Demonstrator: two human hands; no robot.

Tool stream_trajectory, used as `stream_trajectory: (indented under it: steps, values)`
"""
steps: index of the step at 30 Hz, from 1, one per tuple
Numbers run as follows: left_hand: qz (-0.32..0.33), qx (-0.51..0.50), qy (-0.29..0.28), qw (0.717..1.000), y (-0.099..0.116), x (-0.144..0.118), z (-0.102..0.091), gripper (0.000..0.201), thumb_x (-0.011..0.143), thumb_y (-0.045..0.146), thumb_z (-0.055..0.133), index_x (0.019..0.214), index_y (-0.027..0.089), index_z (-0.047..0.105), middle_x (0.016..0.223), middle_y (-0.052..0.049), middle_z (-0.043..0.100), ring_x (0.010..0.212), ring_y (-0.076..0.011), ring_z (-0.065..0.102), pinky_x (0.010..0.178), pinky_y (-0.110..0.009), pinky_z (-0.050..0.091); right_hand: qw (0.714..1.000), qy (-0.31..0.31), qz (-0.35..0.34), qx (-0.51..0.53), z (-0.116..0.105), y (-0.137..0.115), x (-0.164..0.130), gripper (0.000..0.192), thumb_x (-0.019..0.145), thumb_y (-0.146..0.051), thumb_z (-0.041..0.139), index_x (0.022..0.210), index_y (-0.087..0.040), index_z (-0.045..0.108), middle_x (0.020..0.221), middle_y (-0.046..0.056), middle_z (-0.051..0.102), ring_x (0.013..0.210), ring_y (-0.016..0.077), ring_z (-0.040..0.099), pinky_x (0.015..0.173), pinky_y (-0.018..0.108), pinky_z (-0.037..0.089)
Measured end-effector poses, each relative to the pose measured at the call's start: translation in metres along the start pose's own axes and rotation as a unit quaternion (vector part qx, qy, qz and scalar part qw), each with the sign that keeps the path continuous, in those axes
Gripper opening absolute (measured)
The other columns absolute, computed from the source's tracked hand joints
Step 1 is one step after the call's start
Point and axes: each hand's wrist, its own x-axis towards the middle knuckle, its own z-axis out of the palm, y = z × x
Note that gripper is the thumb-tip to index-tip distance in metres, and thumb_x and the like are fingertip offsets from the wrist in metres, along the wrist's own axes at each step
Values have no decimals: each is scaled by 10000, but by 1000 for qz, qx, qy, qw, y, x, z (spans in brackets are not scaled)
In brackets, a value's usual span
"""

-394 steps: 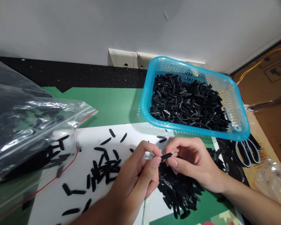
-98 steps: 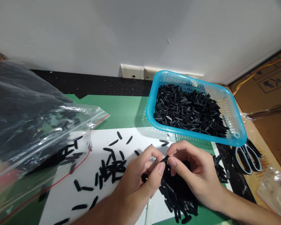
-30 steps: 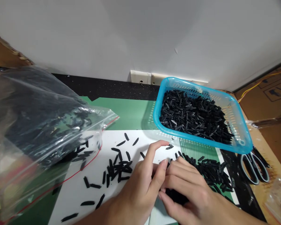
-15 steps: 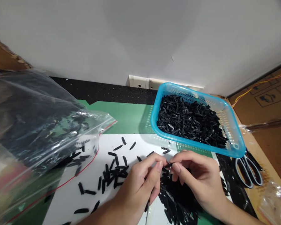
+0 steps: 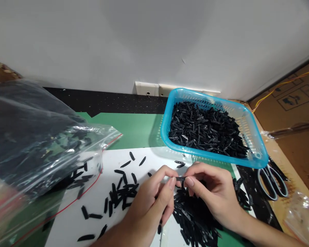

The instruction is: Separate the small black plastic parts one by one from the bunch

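Between both hands is a small, flat, elongated black piece [image 5: 180, 178], lying level. My left hand [image 5: 157, 197] pinches its left end between thumb and forefinger. On the other end, my right hand [image 5: 212, 190] has a like pinch. Below the hands spreads a dense pile of similar black pieces [image 5: 193, 219], partly covered by my right hand. Left of my left hand, more loose black pieces [image 5: 125, 193] are scattered over a white sheet [image 5: 72, 212]. Beyond the hands stands a blue plastic basket [image 5: 213, 156], holding a large heap of such pieces.
A clear zip bag [image 5: 54, 137] with a red seal line and black pieces inside takes up the left. Scissors [image 5: 271, 181] lie right of the basket, near a crumpled clear bag [image 5: 304, 216]. A wall with sockets [image 5: 148, 90] rises behind; a cardboard box [image 5: 296, 103] stands at right.
The black piece has turned from tilted to level, and more of its face shows between my fingertips. Both hands keep their pinch. The view has shifted slightly.
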Motion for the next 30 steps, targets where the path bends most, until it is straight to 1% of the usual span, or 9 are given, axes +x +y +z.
stream_trajectory:
  steps: [4,7,9,11,13,18,22,26,30]
  values:
    - [0,-4,9,1000,1,-1,1,444,1158,657,444,1034,250,569,508,114,463,497,-127,334,560,-274,291,999,5,-33,-10,0,0,-1,109,1057,-284,778,985,-220,827,813,8,782,617,128,635,580,252,505]
    - [2,-7,11,1000,2,-1,1,433,1152,661,447,1076,251,566,505,116,459,499,-137,326,564,-280,287,998,6,-63,-25,1,-1,0,87,1059,-234,764,998,-222,824,813,0,780,619,123,632,589,253,500]
    - [-4,-6,10,1000,3,-1,1,428,1140,668,468,1101,253,560,501,120,458,495,-138,314,563,-279,283,996,6,-77,-35,1,-2,1,80,1054,-210,765,1003,-226,824,800,-8,773,628,122,633,594,251,494]
    - [-15,0,9,1000,4,-1,1,425,1136,666,479,1086,253,562,501,119,460,492,-135,310,560,-276,278,996,5,-83,-41,1,-3,2,81,1051,-197,765,1008,-229,825,788,-14,767,640,124,636,600,249,492]
    - [-17,7,11,1000,4,-1,2,432,1139,665,470,1056,253,568,499,116,457,487,-130,311,555,-271,276,996,2,-84,-44,0,-3,2,86,1052,-193,761,1015,-232,827,787,-18,763,649,124,638,606,247,493]
    - [9,2,17,1000,1,0,4,463,1135,687,467,1051,249,592,474,118,442,467,-126,321,537,-266,282,995,6,-81,-52,0,-2,2,82,1051,-202,759,1010,-226,825,757,-24,737,647,127,631,606,251,492]
    - [15,4,22,1000,1,0,4,443,1150,647,467,1046,242,611,485,109,453,476,-124,336,549,-267,293,996,-1,-73,-52,0,-2,2,93,1053,-219,757,981,-217,815,730,-26,716,640,130,623,603,254,491]
    - [9,-6,33,999,2,-2,5,404,1145,617,495,1066,239,609,495,105,471,482,-129,345,562,-271,302,996,-5,-67,-52,0,-3,2,103,1056,-228,752,972,-210,808,745,-12,734,644,138,634,604,264,500]
    - [-3,-11,40,999,5,-4,5,403,1145,611,492,1043,237,601,502,103,475,491,-130,338,576,-275,305,996,-2,-68,-54,0,-3,2,114,1061,-239,745,968,-210,803,756,-4,750,644,144,640,611,269,509]
